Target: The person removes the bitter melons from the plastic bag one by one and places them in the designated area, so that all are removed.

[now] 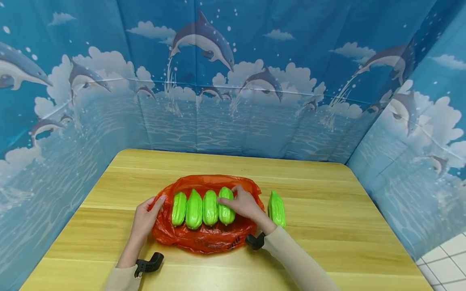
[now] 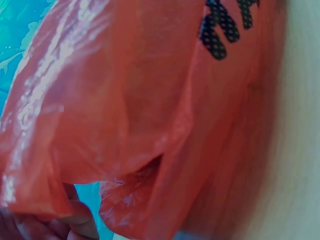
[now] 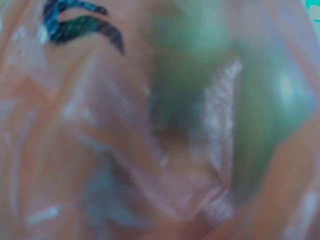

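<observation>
Red plastic bag (image 1: 204, 243) holds 4 green gourds (image 1: 194, 210) in a row; the left hand (image 1: 146, 216) pinches its rim at 9 o'clock, the right hand (image 1: 246, 203) grips the end gourd (image 1: 227, 215) toward 3 o'clock. 1 loose gourd (image 1: 277, 208) lies just outside, at 3 o'clock.

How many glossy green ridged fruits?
5. Four fruits in a row in the red plastic bag, right hand gripping the rightmost; fifth fruit on the wooden table, right of bag. Bag may hide more.

Head view bright; wrist views blurred.
</observation>
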Motion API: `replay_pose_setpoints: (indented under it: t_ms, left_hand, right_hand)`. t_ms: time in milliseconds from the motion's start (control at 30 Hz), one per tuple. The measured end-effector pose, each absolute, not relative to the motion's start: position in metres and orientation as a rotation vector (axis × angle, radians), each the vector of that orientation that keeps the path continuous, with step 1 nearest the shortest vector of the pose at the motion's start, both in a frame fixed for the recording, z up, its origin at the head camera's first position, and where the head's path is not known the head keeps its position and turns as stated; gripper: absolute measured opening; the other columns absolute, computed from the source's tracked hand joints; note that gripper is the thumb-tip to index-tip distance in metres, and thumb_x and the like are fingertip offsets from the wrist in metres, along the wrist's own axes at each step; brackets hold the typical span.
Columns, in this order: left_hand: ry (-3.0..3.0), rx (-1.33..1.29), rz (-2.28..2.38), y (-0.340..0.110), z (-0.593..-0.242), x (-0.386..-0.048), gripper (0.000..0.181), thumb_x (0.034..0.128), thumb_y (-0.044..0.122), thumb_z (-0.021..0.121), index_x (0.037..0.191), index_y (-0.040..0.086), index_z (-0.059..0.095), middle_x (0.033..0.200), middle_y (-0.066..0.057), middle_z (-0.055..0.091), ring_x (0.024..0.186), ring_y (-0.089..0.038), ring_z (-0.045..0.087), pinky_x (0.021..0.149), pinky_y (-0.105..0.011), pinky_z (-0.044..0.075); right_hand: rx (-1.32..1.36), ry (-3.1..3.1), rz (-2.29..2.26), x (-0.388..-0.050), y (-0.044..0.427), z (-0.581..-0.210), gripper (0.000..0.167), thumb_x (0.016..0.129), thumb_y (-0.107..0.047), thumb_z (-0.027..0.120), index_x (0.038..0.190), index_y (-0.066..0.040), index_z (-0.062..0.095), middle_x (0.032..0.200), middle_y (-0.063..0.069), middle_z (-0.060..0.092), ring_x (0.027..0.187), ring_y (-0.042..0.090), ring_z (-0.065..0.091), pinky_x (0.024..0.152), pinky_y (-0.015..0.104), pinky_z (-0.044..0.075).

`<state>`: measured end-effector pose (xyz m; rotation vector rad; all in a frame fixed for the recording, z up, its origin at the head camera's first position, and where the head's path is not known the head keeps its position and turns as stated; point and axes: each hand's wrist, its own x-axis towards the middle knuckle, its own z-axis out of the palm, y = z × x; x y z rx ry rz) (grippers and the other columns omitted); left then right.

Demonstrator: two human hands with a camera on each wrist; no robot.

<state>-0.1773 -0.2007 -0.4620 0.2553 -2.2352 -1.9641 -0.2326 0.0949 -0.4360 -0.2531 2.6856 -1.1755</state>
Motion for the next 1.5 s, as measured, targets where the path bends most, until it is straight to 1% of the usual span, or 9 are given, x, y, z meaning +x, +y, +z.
replay_pose_setpoints:
  t_ms: [267,467,767,1000,1200,1500]
  left_hand:
    - [-2.246,0.272,-1.965,-0.201,-0.463,-0.177,0.050,0.0904,0.047,0.060,0.086,-0.003,0.057,0.069,-0.006,0.052,0.062,-0.016,0.051,0.053,-0.025,0.044]
    - [-2.239,0.262,-1.970,-0.201,-0.463,-0.177,0.051,0.0905,0.046,0.061,0.085,-0.004,0.056,0.069,-0.006,0.051,0.062,-0.015,0.050,0.053,-0.024,0.044]
    - [-2.228,0.271,-2.007,-0.201,-0.462,-0.179,0.049,0.0908,0.044,0.061,0.085,-0.004,0.056,0.069,-0.006,0.051,0.063,-0.016,0.050,0.053,-0.025,0.044]
    - [-2.232,0.265,-1.991,-0.200,-0.462,-0.178,0.049,0.0908,0.044,0.061,0.084,-0.004,0.055,0.068,-0.005,0.050,0.062,-0.016,0.050,0.052,-0.025,0.043]
    - [-2.239,0.259,-1.982,-0.200,-0.461,-0.177,0.050,0.0907,0.045,0.061,0.084,-0.004,0.055,0.068,-0.006,0.050,0.062,-0.016,0.050,0.053,-0.025,0.043]
    - [-2.246,0.265,-1.967,-0.200,-0.462,-0.178,0.049,0.0908,0.046,0.061,0.084,-0.003,0.056,0.068,-0.006,0.051,0.062,-0.015,0.051,0.053,-0.025,0.044]
  right_hand:
    - [-0.231,2.713,-1.231,-0.231,0.094,-0.434,0.074,0.077,-0.059,0.069,0.119,-0.002,0.047,0.070,0.007,0.050,0.057,0.018,0.044,0.052,0.032,0.036]
    - [-0.235,2.713,-1.289,-0.229,0.093,-0.432,0.070,0.077,-0.059,0.068,0.116,-0.004,0.048,0.069,0.006,0.049,0.055,0.017,0.042,0.051,0.031,0.035]
    - [-0.272,2.739,-1.343,-0.228,0.092,-0.430,0.071,0.078,-0.062,0.065,0.118,-0.005,0.049,0.079,0.010,0.054,0.057,0.017,0.044,0.053,0.032,0.036]
    - [-0.282,2.744,-1.376,-0.225,0.092,-0.428,0.071,0.079,-0.063,0.064,0.120,-0.006,0.049,0.084,0.012,0.054,0.058,0.018,0.042,0.055,0.032,0.036]
    - [-0.291,2.755,-1.420,-0.222,0.092,-0.424,0.068,0.081,-0.060,0.064,0.118,-0.006,0.049,0.083,0.011,0.051,0.057,0.018,0.040,0.053,0.032,0.034]
    - [-0.284,2.756,-1.472,-0.218,0.090,-0.420,0.061,0.080,-0.058,0.066,0.113,-0.009,0.050,0.081,0.011,0.049,0.059,0.017,0.039,0.054,0.032,0.033]
